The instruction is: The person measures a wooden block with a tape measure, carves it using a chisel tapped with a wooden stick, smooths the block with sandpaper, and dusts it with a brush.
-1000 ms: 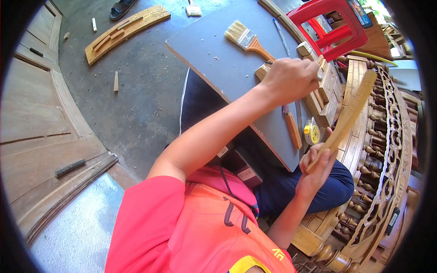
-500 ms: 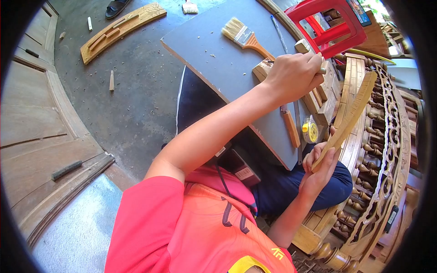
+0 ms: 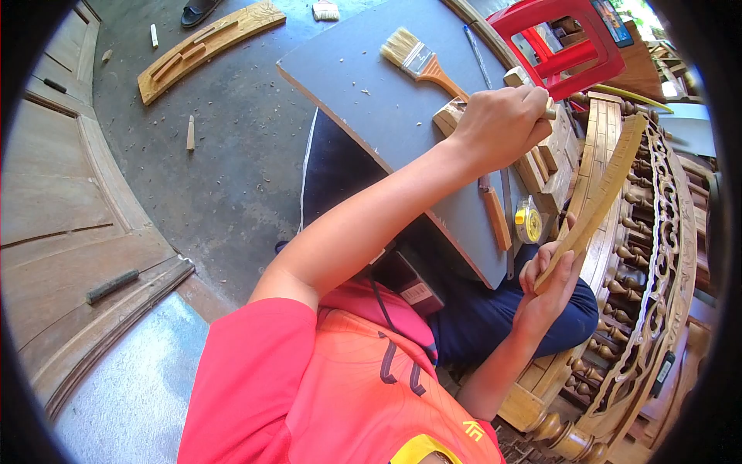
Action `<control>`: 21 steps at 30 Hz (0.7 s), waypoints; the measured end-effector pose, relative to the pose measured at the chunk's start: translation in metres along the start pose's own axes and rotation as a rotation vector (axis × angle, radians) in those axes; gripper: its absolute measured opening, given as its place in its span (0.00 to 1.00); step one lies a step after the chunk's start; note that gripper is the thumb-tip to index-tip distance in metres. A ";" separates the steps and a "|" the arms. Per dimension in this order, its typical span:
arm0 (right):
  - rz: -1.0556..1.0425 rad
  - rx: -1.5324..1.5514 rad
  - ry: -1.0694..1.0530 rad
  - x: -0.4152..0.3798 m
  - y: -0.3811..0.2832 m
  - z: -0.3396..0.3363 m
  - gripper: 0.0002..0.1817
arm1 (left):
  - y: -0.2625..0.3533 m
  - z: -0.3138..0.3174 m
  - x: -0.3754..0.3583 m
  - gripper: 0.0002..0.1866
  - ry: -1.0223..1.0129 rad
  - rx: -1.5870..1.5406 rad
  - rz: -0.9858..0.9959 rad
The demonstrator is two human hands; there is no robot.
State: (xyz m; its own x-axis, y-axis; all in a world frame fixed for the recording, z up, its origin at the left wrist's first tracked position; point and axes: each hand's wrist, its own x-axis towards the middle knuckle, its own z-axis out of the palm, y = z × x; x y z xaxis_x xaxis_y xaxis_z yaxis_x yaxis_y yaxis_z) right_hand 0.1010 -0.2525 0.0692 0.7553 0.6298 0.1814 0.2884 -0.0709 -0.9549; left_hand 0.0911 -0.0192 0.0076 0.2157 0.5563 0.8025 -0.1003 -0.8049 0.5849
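Observation:
My left hand (image 3: 502,127) is closed above the far part of the grey board (image 3: 352,73). A short pale rod-like object (image 3: 550,110) pokes out of its fist; the rest is hidden. Lower right, my right hand (image 3: 547,282) grips the near end of a long, curved strip of wood (image 3: 599,205), which slants up and away. Between the hands, a yellow tape measure (image 3: 528,220) lies near the board's edge, beside a wooden-handled tool (image 3: 495,219) and a thin metal blade (image 3: 507,209). A notched wooden block (image 3: 556,170) sits behind them, partly covered.
On the board are a wide brush (image 3: 417,60) and a pen (image 3: 478,56). A red plastic stool (image 3: 560,46) stands beyond. Carved wooden railing (image 3: 653,255) fills the right. A curved wooden piece (image 3: 209,48) and another brush (image 3: 325,10) lie on the floor, left.
The curved strip and my right hand have moved slightly right in view. My left hand is nearly unchanged and still closed. The whole view has shifted a little.

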 end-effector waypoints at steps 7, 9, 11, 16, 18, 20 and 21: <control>-0.223 0.112 0.119 0.009 -0.016 -0.001 0.37 | -0.001 0.000 0.001 0.12 -0.030 -0.009 -0.045; -0.273 0.202 0.165 0.009 -0.007 0.011 0.34 | -0.001 0.000 0.001 0.12 -0.041 -0.005 -0.050; -0.231 -0.024 0.080 0.002 0.022 0.019 0.32 | 0.000 0.000 0.001 0.12 -0.044 -0.007 -0.042; 0.029 -0.033 -0.074 -0.006 0.010 0.006 0.32 | -0.005 -0.001 -0.002 0.12 -0.038 0.010 -0.044; -0.060 0.140 0.073 -0.009 0.017 0.022 0.31 | -0.003 0.002 -0.003 0.13 -0.047 0.019 -0.029; -0.078 0.095 0.007 -0.012 0.032 0.023 0.30 | -0.002 0.001 -0.003 0.13 -0.070 0.022 -0.032; -0.001 0.026 -0.065 -0.015 0.033 0.015 0.31 | -0.002 0.001 -0.001 0.13 -0.080 0.022 -0.032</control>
State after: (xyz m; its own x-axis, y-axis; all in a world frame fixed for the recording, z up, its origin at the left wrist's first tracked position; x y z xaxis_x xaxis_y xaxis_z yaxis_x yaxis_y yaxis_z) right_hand 0.0906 -0.2526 0.0315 0.7151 0.6787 0.1671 0.2728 -0.0509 -0.9607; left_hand 0.0919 -0.0180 0.0052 0.2954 0.5643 0.7709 -0.0707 -0.7918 0.6067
